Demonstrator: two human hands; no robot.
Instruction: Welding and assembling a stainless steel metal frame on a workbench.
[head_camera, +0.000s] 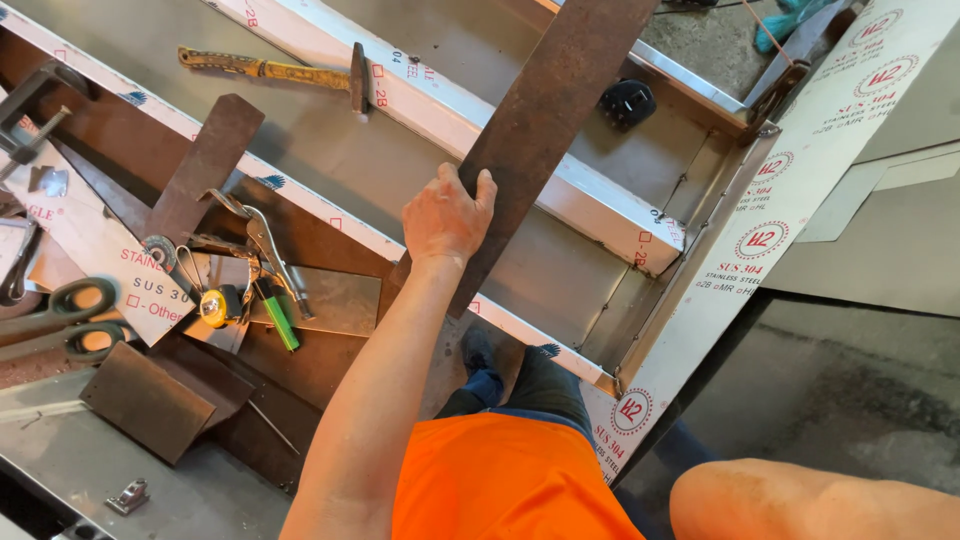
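The long flat bar (545, 130) under the left hand (445, 215) is rusty steel, brown, matt and rough. Beneath it, the stainless steel frame (600, 215) is dull grey and smooth, its edges covered in white printed protective film with a slight sheen. Left of the bar, the hammer (275, 70) has a worn yellow handle and a dark metal head. Further left, a shorter rusty plate (205, 165) is matt brown. Near it, the locking pliers (265, 245) are bright, glossy metal, beside a green plastic lighter (280, 320). The shirt (505, 480) is orange cloth.
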